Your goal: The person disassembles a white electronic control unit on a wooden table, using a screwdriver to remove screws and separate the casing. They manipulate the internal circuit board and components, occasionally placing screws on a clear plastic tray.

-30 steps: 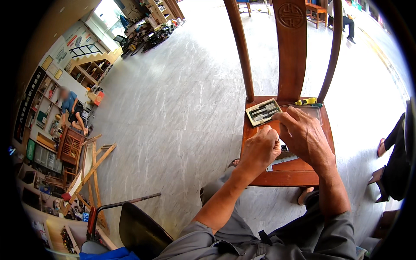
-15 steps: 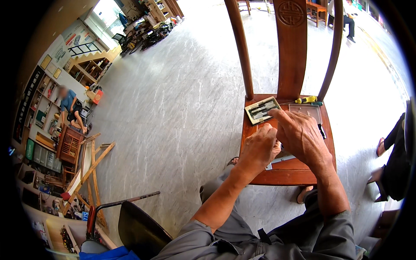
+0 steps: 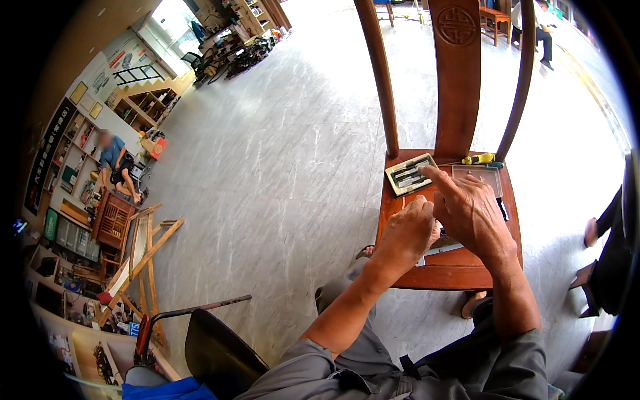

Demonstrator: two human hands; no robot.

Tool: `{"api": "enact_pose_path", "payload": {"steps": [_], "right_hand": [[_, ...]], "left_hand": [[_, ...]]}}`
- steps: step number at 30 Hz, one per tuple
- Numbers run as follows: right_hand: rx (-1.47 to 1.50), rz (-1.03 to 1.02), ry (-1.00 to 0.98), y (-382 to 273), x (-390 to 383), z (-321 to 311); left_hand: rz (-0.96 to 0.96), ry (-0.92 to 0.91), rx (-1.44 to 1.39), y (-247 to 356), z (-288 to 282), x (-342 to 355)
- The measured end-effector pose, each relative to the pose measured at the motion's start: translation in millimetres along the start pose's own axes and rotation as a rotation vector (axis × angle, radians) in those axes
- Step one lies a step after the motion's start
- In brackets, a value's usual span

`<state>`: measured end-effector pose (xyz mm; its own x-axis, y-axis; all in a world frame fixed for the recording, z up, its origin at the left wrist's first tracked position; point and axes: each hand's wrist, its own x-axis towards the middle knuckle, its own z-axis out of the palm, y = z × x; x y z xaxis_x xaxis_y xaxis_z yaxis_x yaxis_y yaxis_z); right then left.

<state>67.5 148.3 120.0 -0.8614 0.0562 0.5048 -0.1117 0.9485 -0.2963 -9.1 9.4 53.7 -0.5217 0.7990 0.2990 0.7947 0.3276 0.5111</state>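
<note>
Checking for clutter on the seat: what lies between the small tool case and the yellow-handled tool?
In the head view, the right hand's raised forefinger crosses between the tool case and the yellow-handled tool; otherwise only bare wooden seat shows there.

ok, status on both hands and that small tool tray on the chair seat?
Left hand fisted on the red-brown wooden chair seat. Right hand, forefinger out toward the small pale tray of dark tools. Held item: cannot tell. Yellow-handled screwdriver behind, apart.

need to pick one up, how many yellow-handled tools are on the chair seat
1: a yellow-handled tool lies at the back of the wooden chair seat, beside the clear lid. The hands may hide others.
</note>
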Motion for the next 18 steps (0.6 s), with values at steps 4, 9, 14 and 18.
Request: {"api": "enact_pose_path", "payload": {"steps": [4, 9, 14, 18], "right_hand": [[0.002, 0.008, -0.018, 3, 1, -1], [0.021, 0.071, 0.052, 4, 4, -15], [0.131, 0.145, 0.200, 19, 7, -19], [0.187, 0.242, 0.145, 27, 5, -22]], "left_hand": [[0.017, 0.029, 0.013, -1, 2, -1], [0.048, 0.096, 0.004, -5, 8, 0], [0.065, 0.095, -0.007, -7, 7, 0], [0.029, 0.061, 0.000, -7, 6, 1]]}}
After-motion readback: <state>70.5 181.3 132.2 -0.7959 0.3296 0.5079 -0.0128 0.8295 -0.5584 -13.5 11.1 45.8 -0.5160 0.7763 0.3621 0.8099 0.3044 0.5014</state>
